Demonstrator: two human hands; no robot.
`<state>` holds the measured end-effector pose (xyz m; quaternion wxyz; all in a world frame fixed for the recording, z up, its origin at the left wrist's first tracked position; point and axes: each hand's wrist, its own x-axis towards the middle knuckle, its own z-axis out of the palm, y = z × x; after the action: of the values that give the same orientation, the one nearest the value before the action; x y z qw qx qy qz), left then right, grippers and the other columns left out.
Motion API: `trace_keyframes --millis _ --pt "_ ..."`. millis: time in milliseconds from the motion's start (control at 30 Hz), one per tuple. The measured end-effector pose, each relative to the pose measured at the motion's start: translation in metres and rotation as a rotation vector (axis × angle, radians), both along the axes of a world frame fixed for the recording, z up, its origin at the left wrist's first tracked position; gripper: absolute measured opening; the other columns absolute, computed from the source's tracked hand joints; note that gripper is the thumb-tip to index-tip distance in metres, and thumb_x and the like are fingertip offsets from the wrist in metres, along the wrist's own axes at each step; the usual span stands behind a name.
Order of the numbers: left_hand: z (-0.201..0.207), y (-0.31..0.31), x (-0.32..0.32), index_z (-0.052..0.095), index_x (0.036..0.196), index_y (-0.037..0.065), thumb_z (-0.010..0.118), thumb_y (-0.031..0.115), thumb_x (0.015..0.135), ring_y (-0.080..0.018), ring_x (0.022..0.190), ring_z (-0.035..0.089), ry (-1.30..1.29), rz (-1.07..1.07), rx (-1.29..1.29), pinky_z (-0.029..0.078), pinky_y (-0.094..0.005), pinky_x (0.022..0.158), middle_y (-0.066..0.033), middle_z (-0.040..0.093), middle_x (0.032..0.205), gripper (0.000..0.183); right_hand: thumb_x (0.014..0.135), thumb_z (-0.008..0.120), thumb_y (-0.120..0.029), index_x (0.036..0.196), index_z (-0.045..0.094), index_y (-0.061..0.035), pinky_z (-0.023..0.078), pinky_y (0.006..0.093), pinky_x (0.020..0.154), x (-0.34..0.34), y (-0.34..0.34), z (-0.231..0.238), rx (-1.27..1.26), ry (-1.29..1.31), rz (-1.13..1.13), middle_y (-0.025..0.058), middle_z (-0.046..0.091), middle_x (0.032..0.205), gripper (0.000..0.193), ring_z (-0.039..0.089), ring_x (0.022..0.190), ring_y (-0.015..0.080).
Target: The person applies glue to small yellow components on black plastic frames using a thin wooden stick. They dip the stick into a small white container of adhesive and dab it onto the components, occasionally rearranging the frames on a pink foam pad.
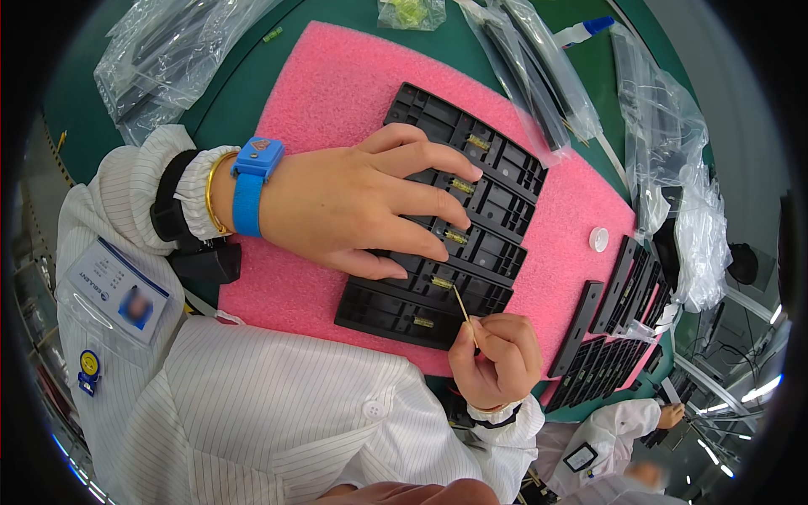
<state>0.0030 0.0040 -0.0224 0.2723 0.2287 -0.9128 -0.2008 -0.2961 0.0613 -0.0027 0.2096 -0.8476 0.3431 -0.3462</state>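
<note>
Head view, looking down: a green desk [240, 97] carries a pink foam mat [307, 105], and on the mat five black plastic bars [379, 307] lie side by side in a slanting block. Each bar has a small yellow-green vial [442, 283] near its middle. The person's left hand [353, 206] comes in from the left, palm down with fingers spread, over the bars; whether every fingertip touches them cannot be told. The right hand [498, 360], at the block's lower right, pinches a thin stick [465, 316] between thumb and forefinger. The stick's tip is at the right end of the vial in the bar second nearest the person; contact is too small to judge. A small round white lid [598, 239] sits right of the block, near more black parts [599, 370]. Clear plastic bags [172, 63] and a blue-capped white tube [581, 32] lie along the far side. A co-worker's white sleeve [627, 419] shows at lower right.
</note>
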Motion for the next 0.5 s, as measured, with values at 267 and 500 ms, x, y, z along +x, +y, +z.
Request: trace_keyframes --millis 267,500 --pt "0.0021 -0.0015 -0.0003 0.075 0.112 0.014 0.086 0.025 0.074 -0.0401 0.143 0.043 -0.006 -0.007 0.005 0.036 -0.0572 0.105 -0.0055 0.061 0.142 0.041 0.074 0.084 0.008 0.088 0.066 -0.0009 0.057 0.0316 0.056 -0.0004 0.0003 -0.0005 -0.004 -0.007 -0.009 0.0101 0.065 0.08 0.024 0.07 0.066 0.0251" --pt "0.0027 -0.0011 -0.0003 0.074 0.112 0.014 0.086 0.025 0.075 -0.0403 0.143 0.044 -0.007 -0.002 0.011 0.036 -0.0574 0.106 -0.0057 0.062 0.142 0.041 0.074 0.084 0.008 0.088 0.067 -0.0007 0.057 0.0315 0.056 0.0001 -0.0005 -0.0003 -0.004 -0.013 0.0 0.0099 0.065 0.079 0.024 0.07 0.067 0.0248"
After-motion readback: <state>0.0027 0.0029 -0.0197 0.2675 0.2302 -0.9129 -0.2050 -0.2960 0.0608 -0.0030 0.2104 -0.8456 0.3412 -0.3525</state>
